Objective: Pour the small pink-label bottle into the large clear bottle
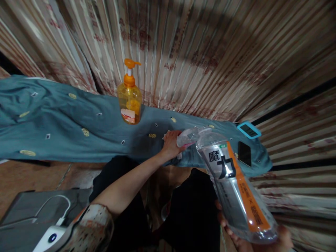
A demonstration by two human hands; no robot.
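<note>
My right hand (pixel 236 238) is wrapped round the lower end of a large clear bottle (pixel 233 182) with a silver and orange label. The bottle is tilted, its open neck pointing up and left. Beside that neck is a small clear container (pixel 187 137), lying on its side in my left hand (pixel 172 144), low over the teal cloth (pixel 105 119). A bit of pale crumpled material shows by the left fingers. Behind and to the left, an orange pump bottle (pixel 130 101) stands upright on the cloth.
At the cloth's right end are a blue-framed digital clock (pixel 249 130) and a dark phone (pixel 244 153). A pleated curtain (pixel 170 52) hangs behind. Lower left, a white device (pixel 51 238) with a cable lies near a grey surface (pixel 21 217). My knees are below the cloth's edge.
</note>
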